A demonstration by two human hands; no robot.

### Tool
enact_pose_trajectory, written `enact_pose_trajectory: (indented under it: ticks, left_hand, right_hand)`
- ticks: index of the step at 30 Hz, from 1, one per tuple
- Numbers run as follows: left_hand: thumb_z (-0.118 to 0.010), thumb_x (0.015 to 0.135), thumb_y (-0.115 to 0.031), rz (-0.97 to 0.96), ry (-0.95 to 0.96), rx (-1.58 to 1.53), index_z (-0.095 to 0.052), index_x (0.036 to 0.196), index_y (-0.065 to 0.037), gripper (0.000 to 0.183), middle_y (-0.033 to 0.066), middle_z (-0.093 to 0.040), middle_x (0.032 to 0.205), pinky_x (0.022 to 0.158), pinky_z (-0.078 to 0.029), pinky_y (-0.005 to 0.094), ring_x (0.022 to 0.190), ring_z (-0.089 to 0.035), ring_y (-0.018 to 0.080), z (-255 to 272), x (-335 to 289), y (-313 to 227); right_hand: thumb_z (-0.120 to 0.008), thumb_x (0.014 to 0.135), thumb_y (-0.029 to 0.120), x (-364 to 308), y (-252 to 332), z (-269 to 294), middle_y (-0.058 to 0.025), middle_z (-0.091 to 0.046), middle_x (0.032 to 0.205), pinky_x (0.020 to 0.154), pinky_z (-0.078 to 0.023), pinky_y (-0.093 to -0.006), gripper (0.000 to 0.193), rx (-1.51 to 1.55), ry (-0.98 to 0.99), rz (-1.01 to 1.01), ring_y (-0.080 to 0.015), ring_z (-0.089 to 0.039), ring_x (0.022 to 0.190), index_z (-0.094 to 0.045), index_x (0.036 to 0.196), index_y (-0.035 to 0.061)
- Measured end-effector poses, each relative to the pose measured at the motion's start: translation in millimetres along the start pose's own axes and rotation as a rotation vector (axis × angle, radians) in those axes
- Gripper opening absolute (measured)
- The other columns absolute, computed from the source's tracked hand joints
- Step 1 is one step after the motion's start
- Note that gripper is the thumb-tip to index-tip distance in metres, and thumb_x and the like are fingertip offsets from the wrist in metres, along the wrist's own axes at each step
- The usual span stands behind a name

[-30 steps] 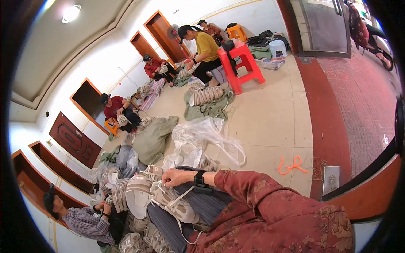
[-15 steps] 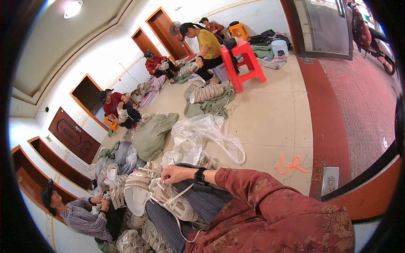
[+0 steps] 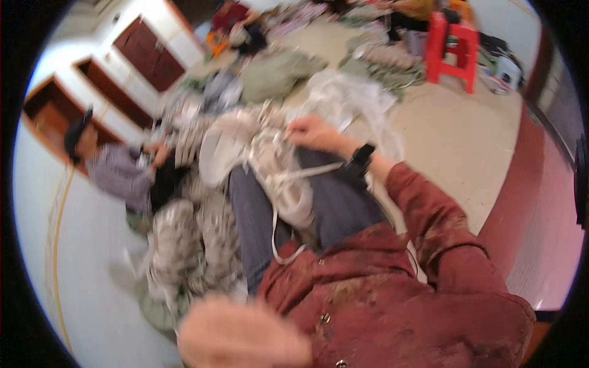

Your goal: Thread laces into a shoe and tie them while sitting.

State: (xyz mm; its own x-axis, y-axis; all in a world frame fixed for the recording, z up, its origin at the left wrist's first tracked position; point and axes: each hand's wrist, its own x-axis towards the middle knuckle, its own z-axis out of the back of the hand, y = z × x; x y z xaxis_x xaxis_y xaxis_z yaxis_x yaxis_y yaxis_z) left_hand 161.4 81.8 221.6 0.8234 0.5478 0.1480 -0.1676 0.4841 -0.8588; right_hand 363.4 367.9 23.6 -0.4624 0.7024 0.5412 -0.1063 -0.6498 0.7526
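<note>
A beige sneaker [image 3: 287,193] rests across my thighs, toe toward me, its pale laces [image 3: 273,214] hanging loose over my lap and toward my wrist. At its far end, my right hand [image 3: 314,134] is closed, fingertips pinching the upper; exactly which part lies between them is too blurred to make out. Just left of it, another shoe shows its pale sole [image 3: 216,153]. My left hand [image 3: 245,334] is a motion smear at the lower edge, close to the camera and away from the shoe; its fingers cannot be read.
Stacked beige shoes [image 3: 175,245] lie beside my left leg. A person in a striped shirt [image 3: 119,175] sits at left. Beyond my knees are clear plastic bags [image 3: 350,98] and a green sack [image 3: 276,73]. A red stool [image 3: 453,52] stands far right.
The view has swung, so the room shifts up and right. My left hand has come into sight at the bottom, blurred. My right hand stays at the sneaker's far end.
</note>
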Motion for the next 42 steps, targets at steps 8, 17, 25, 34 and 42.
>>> enact_pose_trajectory:
  ticks: [8,17,25,34,42]
  left_hand:
    - [-0.054,0.093,-0.017,0.435,-0.760,-0.096,-0.060,0.123,0.000,0.035,0.0094,-0.064,0.116,0.078,-0.048,0.0237,0.090,-0.065,0.0137,24,-22,129]
    - [-0.066,0.089,-0.026,0.610,-0.778,-0.168,-0.052,0.124,0.000,0.046,0.0108,-0.064,0.109,0.070,-0.048,0.0238,0.079,-0.067,0.0145,20,-8,192]
    - [-0.072,0.083,-0.019,0.671,-0.742,0.107,-0.063,0.085,0.003,0.025,0.0079,-0.065,0.076,0.059,-0.051,0.0249,0.063,-0.060,0.0119,10,6,220]
    - [-0.064,0.081,-0.011,0.501,-0.830,0.132,-0.059,0.071,-0.001,0.015,0.0032,-0.061,0.065,0.056,-0.046,0.0249,0.060,-0.058,0.0093,15,7,242]
    - [-0.060,0.092,-0.015,0.449,-0.936,-0.654,-0.060,0.088,-0.006,0.009,-0.0026,-0.058,0.075,0.051,-0.041,0.0137,0.060,-0.050,0.0021,16,1,190]
  right_hand:
    - [-0.062,0.084,0.009,-5,35,-6,-0.0009,-0.066,0.088,0.073,-0.049,-0.0254,0.019,0.002,-0.111,-0.183,-0.0083,-0.057,0.077,-0.070,0.100,0.0036]
    - [-0.060,0.082,0.009,-28,99,-37,-0.0112,-0.067,0.072,0.062,-0.049,-0.0294,0.015,-0.099,0.159,-0.027,-0.0147,-0.061,0.065,-0.069,0.090,0.0000]
    - [-0.061,0.078,0.003,-25,95,-56,-0.0138,-0.062,0.079,0.064,-0.048,-0.0346,0.010,-0.176,0.175,0.104,-0.0249,-0.061,0.071,-0.066,0.086,-0.0016]
    - [-0.061,0.077,0.010,-11,76,-78,-0.0163,-0.060,0.085,0.071,-0.049,-0.0441,0.009,-0.468,0.232,0.125,-0.0367,-0.061,0.082,-0.063,0.082,0.0024]
    - [-0.067,0.068,0.002,-19,79,-94,-0.0232,-0.058,0.093,0.072,-0.052,-0.0485,0.018,-0.519,0.249,0.090,-0.0419,-0.063,0.086,-0.060,0.083,-0.0027]
